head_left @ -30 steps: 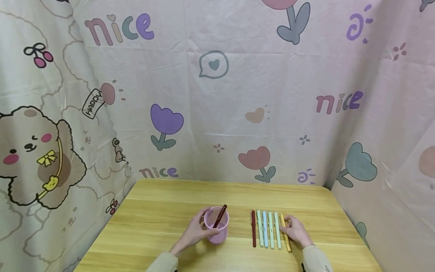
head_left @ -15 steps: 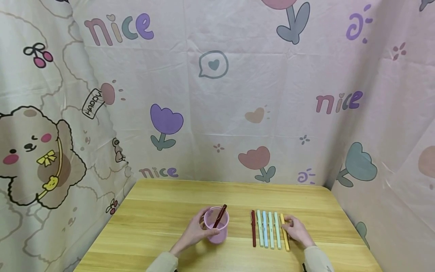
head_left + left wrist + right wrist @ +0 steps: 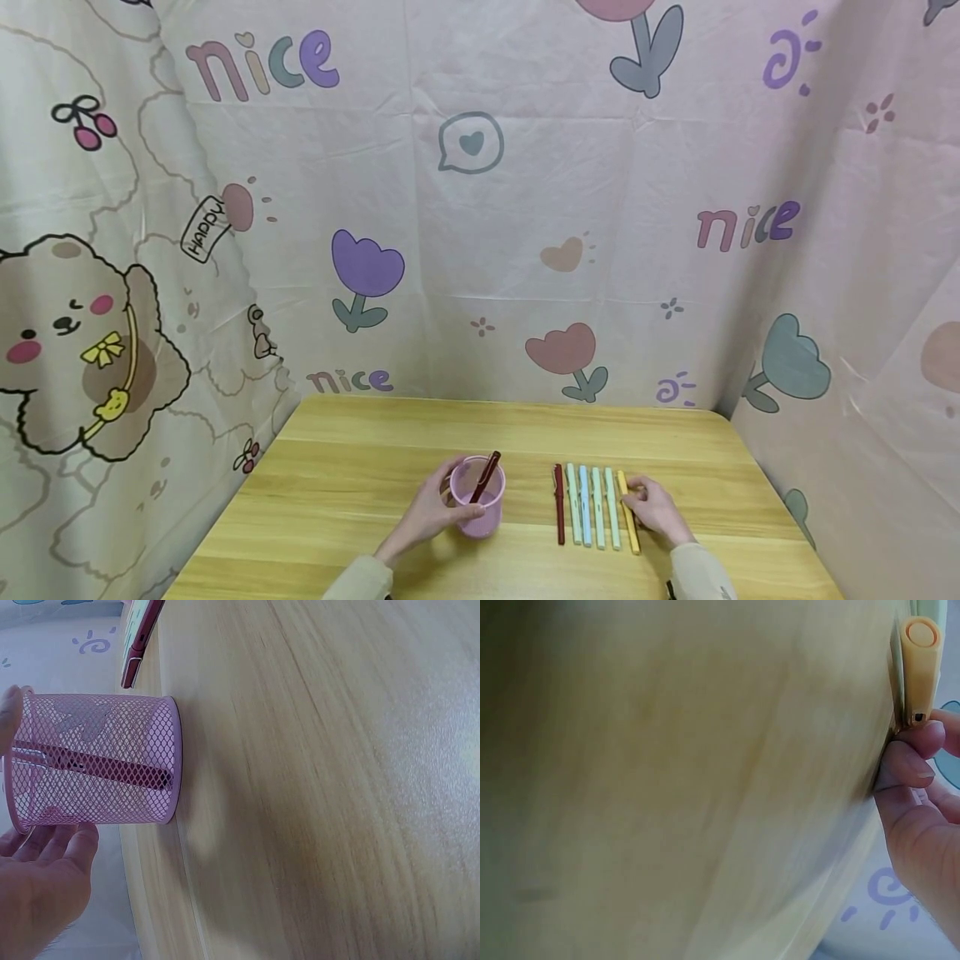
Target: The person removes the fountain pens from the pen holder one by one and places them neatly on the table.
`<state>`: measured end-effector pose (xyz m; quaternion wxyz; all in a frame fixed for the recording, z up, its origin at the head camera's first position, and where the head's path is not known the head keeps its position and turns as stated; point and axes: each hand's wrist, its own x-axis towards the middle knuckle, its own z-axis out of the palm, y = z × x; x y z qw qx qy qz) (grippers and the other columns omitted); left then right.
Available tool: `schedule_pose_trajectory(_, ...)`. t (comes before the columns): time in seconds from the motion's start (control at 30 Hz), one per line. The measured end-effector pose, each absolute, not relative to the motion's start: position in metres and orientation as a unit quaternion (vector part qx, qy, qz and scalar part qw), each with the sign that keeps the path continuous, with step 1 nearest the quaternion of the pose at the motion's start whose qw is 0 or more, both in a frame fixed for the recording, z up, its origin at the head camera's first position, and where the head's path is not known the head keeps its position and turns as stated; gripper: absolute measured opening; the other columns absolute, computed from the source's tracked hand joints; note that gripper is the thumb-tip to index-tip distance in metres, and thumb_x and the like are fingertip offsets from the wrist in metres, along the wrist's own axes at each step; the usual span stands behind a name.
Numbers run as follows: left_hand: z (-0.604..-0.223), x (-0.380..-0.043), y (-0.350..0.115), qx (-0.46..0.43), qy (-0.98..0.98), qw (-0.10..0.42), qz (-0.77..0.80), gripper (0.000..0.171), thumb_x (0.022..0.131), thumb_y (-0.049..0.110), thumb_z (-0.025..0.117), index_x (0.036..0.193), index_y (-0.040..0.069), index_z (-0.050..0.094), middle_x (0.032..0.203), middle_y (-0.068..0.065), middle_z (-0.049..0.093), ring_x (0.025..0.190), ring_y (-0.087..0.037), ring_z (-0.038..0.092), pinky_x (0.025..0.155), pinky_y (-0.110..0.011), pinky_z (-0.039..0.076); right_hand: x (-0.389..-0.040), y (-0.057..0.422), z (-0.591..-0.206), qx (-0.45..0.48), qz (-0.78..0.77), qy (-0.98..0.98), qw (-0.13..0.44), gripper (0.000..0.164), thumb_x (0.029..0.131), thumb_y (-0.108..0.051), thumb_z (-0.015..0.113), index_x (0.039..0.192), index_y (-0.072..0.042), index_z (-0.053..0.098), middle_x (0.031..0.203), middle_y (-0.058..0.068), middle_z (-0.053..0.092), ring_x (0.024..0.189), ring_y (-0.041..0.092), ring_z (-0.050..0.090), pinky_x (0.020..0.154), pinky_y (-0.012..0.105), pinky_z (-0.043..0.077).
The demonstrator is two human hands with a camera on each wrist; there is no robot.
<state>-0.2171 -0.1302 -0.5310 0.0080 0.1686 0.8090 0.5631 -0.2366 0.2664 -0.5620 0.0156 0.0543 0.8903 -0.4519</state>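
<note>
My left hand [image 3: 429, 510] grips a pink mesh pen holder [image 3: 481, 523] near its rim, thumb on the near side and fingers round the far side. Inside leans a dark red pen [image 3: 487, 475], its upper end above the rim; through the mesh its lower end [image 3: 154, 778] shows near the bottom. At the right end of a row of pens, my right hand [image 3: 655, 505] pinches a yellow pen [image 3: 632, 533] near its upper part. In the right wrist view the yellow pen's round end [image 3: 921, 634] points toward the camera, with thumb and fingertips at its far portion.
Left of the yellow pen lie a dark red pen [image 3: 559, 505], a light blue pen [image 3: 585, 507] and several pale green pens [image 3: 612, 510], side by side on the wooden table [image 3: 360, 450]. A printed curtain [image 3: 480, 250] hangs behind the table and along both sides.
The yellow pen's near end has shifted slightly left and away from me, and the right hand has moved a little with it. The left hand and pen holder have stayed put.
</note>
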Motion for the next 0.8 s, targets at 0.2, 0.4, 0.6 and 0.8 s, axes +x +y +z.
schedule_pose_trajectory(0.2,-0.5311,-0.2169,-0.1303,0.167,0.807,0.010,0.566,0.092,0.076,0.018,0.087,0.150,-0.005,0.037,0.149,-0.031,0.047,0.138,-0.049,0.046,0.116,-0.057,0.042,-0.2368,0.2663,-0.5619,0.055,-0.451,0.891,0.014,0.038,0.092,-0.004,0.062,0.124,0.014,0.054,0.088,0.014,0.060,0.065,0.016,0.057,0.055,0.023,0.051)
schedule_pose_trajectory(0.4,-0.5313,-0.2174,-0.1301,0.167,0.808,0.013,0.566,0.093,0.076,0.018,0.087,0.150,-0.006,0.036,0.149,-0.031,0.046,0.138,-0.050,0.045,0.116,-0.058,0.041,-0.2367,0.2667,-0.5614,0.057,-0.452,0.890,0.021,0.038,0.093,-0.005,0.061,0.125,0.015,0.053,0.087,0.013,0.060,0.065,0.016,0.057,0.055,0.024,0.051)
schedule_pose_trajectory(0.6,-0.5317,-0.2176,-0.1299,0.167,0.805,0.013,0.570,0.092,0.076,0.017,0.087,0.150,-0.006,0.037,0.149,-0.031,0.046,0.138,-0.050,0.045,0.116,-0.058,0.042,-0.2381,0.2675,-0.5629,0.054,-0.445,0.894,0.018,0.039,0.093,-0.006,0.062,0.125,0.015,0.053,0.088,0.014,0.062,0.065,0.016,0.057,0.056,0.025,0.051)
schedule_pose_trajectory(0.8,-0.5317,-0.2174,-0.1302,0.169,0.797,0.021,0.580,0.093,0.076,0.016,0.087,0.150,-0.006,0.035,0.149,-0.031,0.046,0.139,-0.050,0.044,0.116,-0.059,0.041,-0.2393,0.2680,-0.5657,0.059,-0.446,0.893,0.016,0.038,0.092,-0.006,0.061,0.124,0.014,0.054,0.089,0.014,0.062,0.066,0.016,0.058,0.056,0.024,0.051)
